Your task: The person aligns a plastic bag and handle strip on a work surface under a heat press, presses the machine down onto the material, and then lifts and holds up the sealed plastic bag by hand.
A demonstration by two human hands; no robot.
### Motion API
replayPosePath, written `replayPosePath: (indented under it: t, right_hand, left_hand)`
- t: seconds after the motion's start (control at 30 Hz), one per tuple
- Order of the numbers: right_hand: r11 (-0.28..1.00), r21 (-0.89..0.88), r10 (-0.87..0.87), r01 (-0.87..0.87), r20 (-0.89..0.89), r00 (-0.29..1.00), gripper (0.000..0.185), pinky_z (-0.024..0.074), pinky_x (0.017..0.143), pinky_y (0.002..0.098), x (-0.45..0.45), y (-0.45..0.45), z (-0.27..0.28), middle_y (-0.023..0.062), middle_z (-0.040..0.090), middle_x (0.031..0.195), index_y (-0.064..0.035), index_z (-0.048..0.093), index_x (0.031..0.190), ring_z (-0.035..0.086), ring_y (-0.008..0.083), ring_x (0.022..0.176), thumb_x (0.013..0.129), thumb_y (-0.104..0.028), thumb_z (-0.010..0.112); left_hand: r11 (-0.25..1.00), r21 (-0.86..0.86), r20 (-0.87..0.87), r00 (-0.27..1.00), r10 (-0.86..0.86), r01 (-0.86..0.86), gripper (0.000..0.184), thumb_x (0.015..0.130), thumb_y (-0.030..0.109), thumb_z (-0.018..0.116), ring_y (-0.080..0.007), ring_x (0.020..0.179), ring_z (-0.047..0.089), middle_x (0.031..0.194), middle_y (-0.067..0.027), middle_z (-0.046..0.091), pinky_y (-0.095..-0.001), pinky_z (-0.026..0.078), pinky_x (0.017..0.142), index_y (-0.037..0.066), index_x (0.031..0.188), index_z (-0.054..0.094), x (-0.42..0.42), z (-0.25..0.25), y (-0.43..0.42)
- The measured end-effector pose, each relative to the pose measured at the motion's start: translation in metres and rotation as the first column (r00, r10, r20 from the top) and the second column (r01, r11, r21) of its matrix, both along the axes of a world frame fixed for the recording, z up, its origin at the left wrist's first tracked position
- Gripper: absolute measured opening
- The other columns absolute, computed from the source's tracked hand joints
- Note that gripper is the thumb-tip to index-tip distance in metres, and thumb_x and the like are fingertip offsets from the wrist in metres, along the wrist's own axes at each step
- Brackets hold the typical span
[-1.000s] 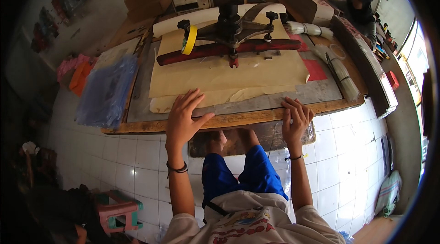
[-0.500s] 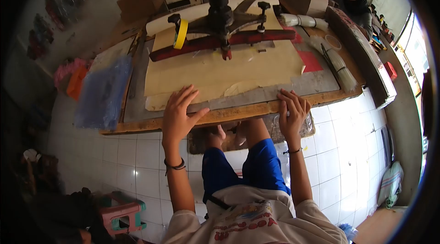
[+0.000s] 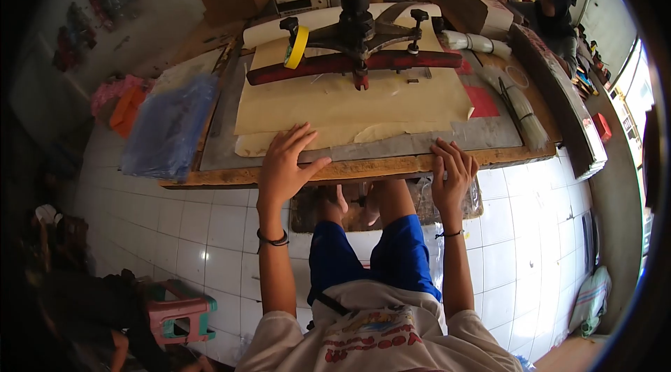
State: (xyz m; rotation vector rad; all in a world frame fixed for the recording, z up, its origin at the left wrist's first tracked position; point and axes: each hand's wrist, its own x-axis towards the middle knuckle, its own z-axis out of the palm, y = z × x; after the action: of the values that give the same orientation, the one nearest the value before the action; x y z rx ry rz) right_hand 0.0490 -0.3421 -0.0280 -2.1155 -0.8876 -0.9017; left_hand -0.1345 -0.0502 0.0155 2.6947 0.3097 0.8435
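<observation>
My left hand [image 3: 285, 166] lies with spread fingers on the front edge of the worktable [image 3: 391, 171], its fingertips over the near left part of a tan sheet [image 3: 349, 110]. Farther right, my right hand [image 3: 453, 169] rests on the same wooden edge with its fingers stretched forward. Neither hand holds anything. Above the sheet stands a press head with a long dark-red bar [image 3: 419, 60]. A roll of yellow tape [image 3: 297, 47] hangs on the knob at its left end.
Clear plastic sheets [image 3: 168, 127] lie at the table's left. Bundles of clear plastic strips [image 3: 521, 110] lie on the right, beside a long stack of boards [image 3: 559, 99]. A stool [image 3: 178, 319] stands lower left. Another person [image 3: 552, 12] is at the upper right.
The view has shifted slightly, so the table and press appear a little farther right. Both hands stay at the table's front edge, and the sheet and bar look unchanged.
</observation>
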Motion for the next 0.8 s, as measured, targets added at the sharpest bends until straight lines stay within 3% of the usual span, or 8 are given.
replayPosePath:
  t: [0.33,0.57,0.8]
  right_hand:
    - [0.995,0.095,-0.042,0.029,0.141,0.989,0.016,0.0350,0.100,0.0382,0.012,0.007,-0.016,-0.0045,0.074,0.114,-0.0173,0.076,0.104,0.064,0.0198,0.110,0.097,-0.018,0.062]
    - [0.998,0.002,0.065,-0.065,0.021,0.998,0.023,0.0341,0.110,0.0420,-0.002,-0.012,-0.005,0.0023,0.069,0.130,-0.0133,0.073,0.118,0.059,0.0257,0.128,0.100,-0.018,0.060]
    - [0.996,0.041,0.073,-0.073,0.003,0.997,0.024,0.0332,0.113,0.0442,-0.008,-0.012,-0.003,0.0036,0.069,0.132,-0.0120,0.072,0.119,0.057,0.0262,0.131,0.100,-0.017,0.059]
  left_hand:
    - [0.999,-0.038,0.028,0.999,-0.015,0.016,0.057,0.084,0.043,0.081,-0.0322,0.128,0.058,0.140,-0.0115,0.064,-0.0435,0.045,0.110,0.005,0.125,0.071,0.001,0.003,0.000]
    - [0.998,-0.055,0.025,0.999,-0.027,0.029,0.055,0.086,0.042,0.080,-0.0330,0.130,0.057,0.142,-0.0127,0.063,-0.0429,0.044,0.111,0.006,0.127,0.070,-0.001,0.000,0.000]
    - [0.999,-0.041,-0.012,1.000,0.016,-0.016,0.053,0.091,0.045,0.073,-0.0327,0.135,0.054,0.144,-0.0118,0.061,-0.0466,0.038,0.117,0.007,0.129,0.069,-0.004,-0.004,-0.004]
